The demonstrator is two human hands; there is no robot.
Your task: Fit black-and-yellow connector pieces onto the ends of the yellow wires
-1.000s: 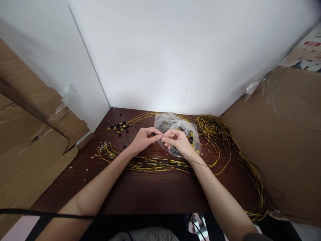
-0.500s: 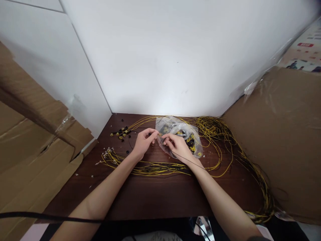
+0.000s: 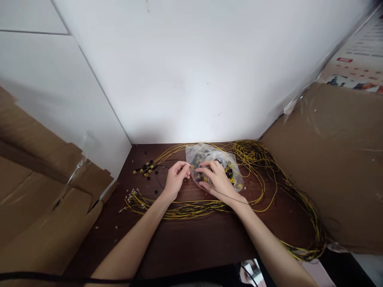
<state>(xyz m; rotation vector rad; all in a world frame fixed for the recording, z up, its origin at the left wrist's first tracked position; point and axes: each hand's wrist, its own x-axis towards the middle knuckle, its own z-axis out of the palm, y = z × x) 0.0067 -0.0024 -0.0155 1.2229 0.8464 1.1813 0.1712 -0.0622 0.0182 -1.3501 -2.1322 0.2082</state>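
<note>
My left hand (image 3: pixel 176 179) is closed in a pinch on a thin black wire (image 3: pixel 194 172), near the middle of the dark table. From those fingertips the wire trails rightward past my right hand (image 3: pixel 216 179) and over the wrist. That right hand hovers at the front of a clear plastic bag (image 3: pixel 191 151), its fingers apart. Small yellow and black plastic pieces (image 3: pixel 229 175) show inside the bag. Beneath my forearms lies a bundle of yellow and black wires (image 3: pixel 191 209). Whatever sits at the tip of the pinched wire is too small to make out.
Wires ending in small yellow and black pieces (image 3: pixel 146 169) lie at the back left. White-tipped wire ends (image 3: pixel 133 195) are nearer. A wire tangle (image 3: pixel 248 153) fills the back right. Cardboard (image 3: pixel 335 159) borders the right side, more cardboard (image 3: pixel 44 191) the left.
My right hand has opened from its pinch near the wire, and its fingers have spread over the bag. The left hand still pinches the wire. The camera view has shifted slightly.
</note>
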